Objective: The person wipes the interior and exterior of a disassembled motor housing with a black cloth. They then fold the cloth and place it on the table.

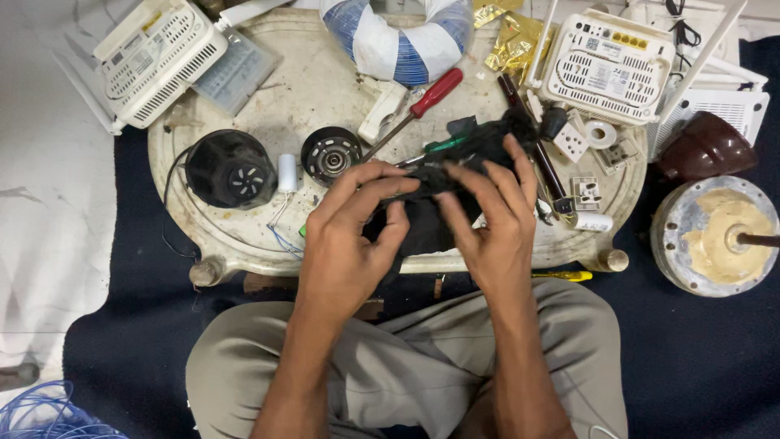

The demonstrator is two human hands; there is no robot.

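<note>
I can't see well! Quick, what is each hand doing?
Left hand: fingers closed on the black part.
Right hand: fingers closed on the same black part.

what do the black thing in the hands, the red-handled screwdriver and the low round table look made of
Black thing, held by left hand and right hand: looks like matte black plastic with no shine; the hands hide much of it. Screwdriver: glossy red handle, likely plastic, on a thin grey metal shaft. Table: off-white, stained and scuffed, probably moulded plastic, though painted metal is possible.
</note>
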